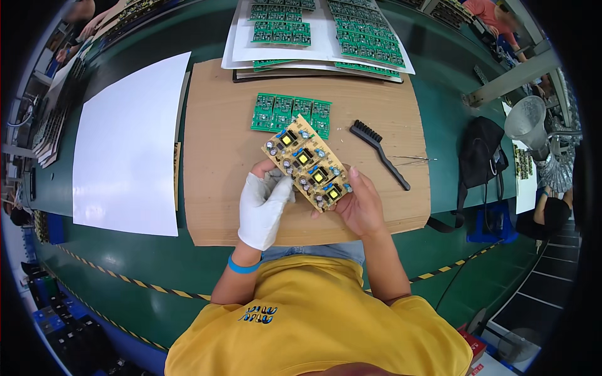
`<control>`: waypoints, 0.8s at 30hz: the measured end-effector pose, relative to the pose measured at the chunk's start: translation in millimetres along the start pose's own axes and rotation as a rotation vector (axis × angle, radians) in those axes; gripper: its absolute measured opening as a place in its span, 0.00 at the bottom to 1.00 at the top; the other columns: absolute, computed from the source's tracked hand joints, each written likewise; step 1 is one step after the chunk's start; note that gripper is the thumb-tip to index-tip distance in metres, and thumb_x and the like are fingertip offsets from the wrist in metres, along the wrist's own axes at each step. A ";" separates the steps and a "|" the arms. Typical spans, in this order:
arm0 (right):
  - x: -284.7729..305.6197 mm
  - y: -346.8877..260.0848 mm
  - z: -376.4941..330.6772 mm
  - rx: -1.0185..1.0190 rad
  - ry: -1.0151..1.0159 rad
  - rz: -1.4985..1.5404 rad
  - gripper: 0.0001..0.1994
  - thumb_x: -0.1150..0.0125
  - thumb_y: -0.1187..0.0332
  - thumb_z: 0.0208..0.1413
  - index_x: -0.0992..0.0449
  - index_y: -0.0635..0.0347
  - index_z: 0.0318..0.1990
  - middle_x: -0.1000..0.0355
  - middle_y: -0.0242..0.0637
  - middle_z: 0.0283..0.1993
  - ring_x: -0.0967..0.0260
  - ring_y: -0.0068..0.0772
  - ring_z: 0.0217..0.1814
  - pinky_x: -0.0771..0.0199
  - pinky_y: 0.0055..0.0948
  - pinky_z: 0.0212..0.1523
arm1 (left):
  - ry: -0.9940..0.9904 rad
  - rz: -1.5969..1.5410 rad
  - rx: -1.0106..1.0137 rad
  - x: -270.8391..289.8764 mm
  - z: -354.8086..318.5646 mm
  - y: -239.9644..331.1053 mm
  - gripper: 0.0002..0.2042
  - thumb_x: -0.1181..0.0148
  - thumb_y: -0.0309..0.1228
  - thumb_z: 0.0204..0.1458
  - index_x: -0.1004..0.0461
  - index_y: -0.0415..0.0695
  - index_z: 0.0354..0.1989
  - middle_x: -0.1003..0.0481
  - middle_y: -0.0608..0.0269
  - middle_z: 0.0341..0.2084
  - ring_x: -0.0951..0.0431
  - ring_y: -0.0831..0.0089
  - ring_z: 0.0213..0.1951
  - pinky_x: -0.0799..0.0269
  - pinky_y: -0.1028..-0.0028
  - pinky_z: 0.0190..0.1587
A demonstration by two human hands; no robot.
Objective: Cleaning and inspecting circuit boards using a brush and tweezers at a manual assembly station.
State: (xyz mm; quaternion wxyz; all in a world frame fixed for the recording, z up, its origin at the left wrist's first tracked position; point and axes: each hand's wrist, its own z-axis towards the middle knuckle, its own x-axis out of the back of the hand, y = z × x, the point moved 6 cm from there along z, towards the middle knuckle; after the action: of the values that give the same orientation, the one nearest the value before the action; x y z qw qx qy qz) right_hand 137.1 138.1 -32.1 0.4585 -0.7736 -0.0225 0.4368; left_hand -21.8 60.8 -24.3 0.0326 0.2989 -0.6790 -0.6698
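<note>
Between my two hands a tan circuit board (307, 164) is held up at a tilt, its components facing me: yellow-topped transformers, round capacitors and small blue parts. My left hand (263, 203), in a white glove with a bare fingertip, closes on the board's left edge. My bare right hand (362, 203) grips the lower right corner, thumb on the near edge. Just beyond, partly covered by the held board, a green circuit board panel (274, 111) lies on the cardboard sheet (219, 144). A black brush (380, 150) lies to the right, beside thin metal tweezers (414, 159).
Stacked white sheets with rows of green boards (367, 37) stand at the far side. A large white sheet (128, 144) lies at the left. A black bag (481, 153) sits on the green table (439, 113) at the right. Other people work around the edges.
</note>
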 end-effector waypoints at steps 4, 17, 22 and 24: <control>-1.6 1.9 -2.6 -0.015 -0.013 -0.024 0.29 0.65 0.53 0.76 0.38 0.76 0.65 0.25 0.57 0.54 0.20 0.48 0.48 0.13 0.50 0.45 | -0.007 -0.073 0.076 6.6 2.2 -3.7 0.17 0.44 0.20 0.62 0.33 0.39 0.59 0.24 0.62 0.44 0.26 0.79 0.36 0.28 0.76 0.37; 24.3 -132.0 -59.8 0.711 0.603 -1.856 0.18 0.40 0.82 0.54 0.21 0.62 0.53 0.27 0.44 0.57 0.30 0.50 0.61 0.31 0.41 0.62 | -0.071 -0.182 0.090 11.3 0.9 -4.6 0.16 0.41 0.25 0.63 0.30 0.38 0.58 0.23 0.64 0.48 0.24 0.79 0.47 0.26 0.73 0.51; 65.7 -139.9 -61.1 0.519 0.487 -2.033 0.15 0.40 0.80 0.56 0.22 0.63 0.52 0.27 0.41 0.54 0.32 0.50 0.61 0.32 0.42 0.62 | -0.051 -0.140 0.148 0.8 4.6 3.3 0.14 0.44 0.28 0.65 0.30 0.37 0.57 0.23 0.64 0.47 0.24 0.79 0.46 0.26 0.74 0.51; 69.6 -141.5 -57.2 0.456 0.493 -2.015 0.14 0.40 0.80 0.56 0.22 0.63 0.51 0.27 0.41 0.53 0.33 0.49 0.61 0.32 0.42 0.62 | -0.035 -0.154 0.168 3.9 6.9 -0.8 0.14 0.45 0.29 0.66 0.31 0.37 0.56 0.23 0.63 0.46 0.24 0.80 0.46 0.25 0.74 0.50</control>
State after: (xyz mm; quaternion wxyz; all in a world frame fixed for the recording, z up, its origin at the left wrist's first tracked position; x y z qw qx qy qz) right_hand 271.6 210.7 36.8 0.7349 -0.3607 -0.4769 -0.3199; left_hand -27.8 65.2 -27.1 -0.0559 0.3403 -0.7081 -0.6161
